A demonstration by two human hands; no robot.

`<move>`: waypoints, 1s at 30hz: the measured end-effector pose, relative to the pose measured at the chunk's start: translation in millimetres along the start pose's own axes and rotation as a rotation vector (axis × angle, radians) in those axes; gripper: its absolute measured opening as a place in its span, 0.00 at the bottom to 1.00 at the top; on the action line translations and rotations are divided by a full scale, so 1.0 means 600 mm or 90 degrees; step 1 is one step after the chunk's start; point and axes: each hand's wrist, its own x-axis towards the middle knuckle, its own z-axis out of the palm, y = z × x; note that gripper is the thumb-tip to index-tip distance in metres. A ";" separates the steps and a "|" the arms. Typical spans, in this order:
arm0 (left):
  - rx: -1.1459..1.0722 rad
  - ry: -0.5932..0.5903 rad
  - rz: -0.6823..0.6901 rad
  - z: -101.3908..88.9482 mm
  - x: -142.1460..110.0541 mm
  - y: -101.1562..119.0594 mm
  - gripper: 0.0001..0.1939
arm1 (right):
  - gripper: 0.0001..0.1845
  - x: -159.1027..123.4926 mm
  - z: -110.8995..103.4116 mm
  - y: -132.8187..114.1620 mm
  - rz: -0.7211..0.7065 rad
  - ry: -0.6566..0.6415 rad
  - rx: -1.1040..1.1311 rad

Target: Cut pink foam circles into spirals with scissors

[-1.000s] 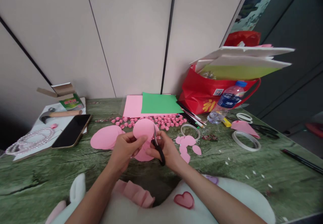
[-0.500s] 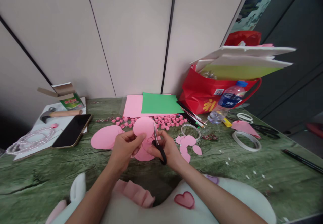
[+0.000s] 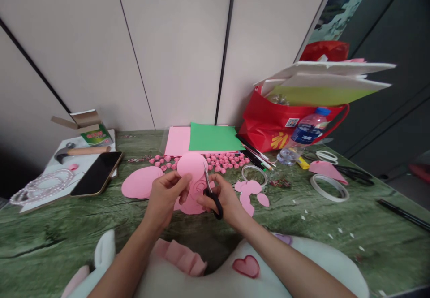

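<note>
Between the fingers of my left hand [image 3: 169,195] is a round pink paper disc [image 3: 191,164], held up over the table. My right hand [image 3: 225,199] grips black-handled scissors [image 3: 215,201], their metal blades pointing up along the disc's right edge. Below the hands lies more pink paper [image 3: 192,205], partly hidden, with a curled strip in front of it. A stack of pink paper ovals [image 3: 139,183] rests to the left. Small pink cut pieces [image 3: 251,187] lie to the right.
Behind the hands sit several small pink rosettes [image 3: 223,160] and a green sheet [image 3: 215,137]. A red bag [image 3: 258,125] and a water bottle [image 3: 300,139] stand at the right. Leftward are a phone [image 3: 97,174] and a hammer [image 3: 83,150]. A white plush [image 3: 215,284] is in front.
The disc has tipped and risen slightly, and the fingers of my left hand have shifted a little on it. The scissors stay at its right edge.
</note>
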 end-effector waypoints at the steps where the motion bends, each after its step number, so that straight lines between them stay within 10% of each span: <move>1: -0.006 -0.002 0.001 0.001 0.000 0.001 0.09 | 0.27 0.000 0.000 0.000 0.001 0.000 -0.005; 30: 0.068 -0.036 -0.073 0.009 -0.005 0.005 0.10 | 0.29 -0.003 0.007 0.001 -0.016 -0.015 0.024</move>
